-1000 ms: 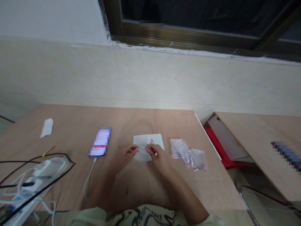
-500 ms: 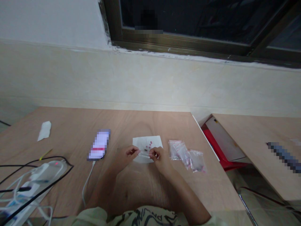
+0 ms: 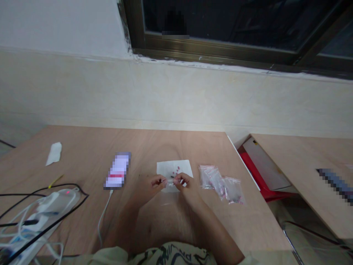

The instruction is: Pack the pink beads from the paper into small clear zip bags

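1. Largest of what we see is the wood-toned counter (image 3: 82, 158), with a white power strip (image 3: 59, 202) and tangled cables at its left and a phone (image 3: 118, 171), its screen blurred out, lying nearer the middle.
2. Next come our own two hands, the left hand (image 3: 150, 188) and the right hand (image 3: 189, 187), which face each other over the middle of the counter, their tips well together but apart.
3. Under and beyond them lies a sheet of white paper (image 3: 165, 167), flat, its near edge partly covered by our hands.
4. To the right of the paper we see three clear bags (image 3: 216, 180) overlapping in a row, with pinkish edges; their contents are too faint to name.
5. Smaller again is the clear plastic piece (image 3: 170, 181), thin, crinkled and see-through, stretched above the paper's near part; the fingers (image 3: 161, 184) of both hands pinch it, one end each.
6. Smallest are the pink bits (image 3: 178, 169), a scatter of small rounded specks on the paper, with a dark one among them.
7. Against half a second ago, our hands have drawn closer, so less of the plastic shows between them; the bags and phone lie as they did.
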Motion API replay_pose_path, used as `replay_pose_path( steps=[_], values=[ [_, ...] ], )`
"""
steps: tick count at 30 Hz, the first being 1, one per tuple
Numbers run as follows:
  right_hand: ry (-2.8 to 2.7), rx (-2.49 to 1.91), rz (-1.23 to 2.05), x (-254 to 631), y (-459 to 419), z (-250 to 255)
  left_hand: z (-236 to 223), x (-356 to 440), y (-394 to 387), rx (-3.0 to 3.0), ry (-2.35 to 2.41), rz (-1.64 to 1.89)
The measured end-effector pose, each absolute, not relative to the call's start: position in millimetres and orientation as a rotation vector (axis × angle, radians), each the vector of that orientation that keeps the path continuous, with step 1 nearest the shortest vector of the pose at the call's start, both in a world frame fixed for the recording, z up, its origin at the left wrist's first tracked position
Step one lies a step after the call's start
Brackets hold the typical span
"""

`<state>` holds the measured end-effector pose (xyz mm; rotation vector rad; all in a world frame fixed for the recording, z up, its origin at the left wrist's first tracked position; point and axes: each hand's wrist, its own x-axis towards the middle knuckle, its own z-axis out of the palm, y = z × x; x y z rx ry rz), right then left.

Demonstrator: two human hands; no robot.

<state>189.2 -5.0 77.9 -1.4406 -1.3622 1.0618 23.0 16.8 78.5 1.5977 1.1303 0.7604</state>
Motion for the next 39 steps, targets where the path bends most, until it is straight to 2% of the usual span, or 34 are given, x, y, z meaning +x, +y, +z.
replay_pose_path(
  steps=[5,12,24,32,39],
  values=[
    [-1.33,-1.297,1.214,186.8,-3.4,79.7,85.0,27.5,19.0,1.699,1.128,0.803],
    [-1.223,-1.375,1.163,188.1,-7.2,75.2,77.7,27.2,13.2,1.721,1.129,0.75],
    [-1.127,-1.302,1.333,182.3,-9.3,79.4,91.8,31.9,8.6,1.858,1.134,0.711],
    [-1.149,-1.32,1.339,192.3,-6.9,75.1,75.0,20.1,16.1,1.684,1.138,0.723],
    [-0.979,-1.251,1.401,193.4,-10.6,74.8,78.4,15.9,9.0,1.573,1.151,0.713]
  ],
)
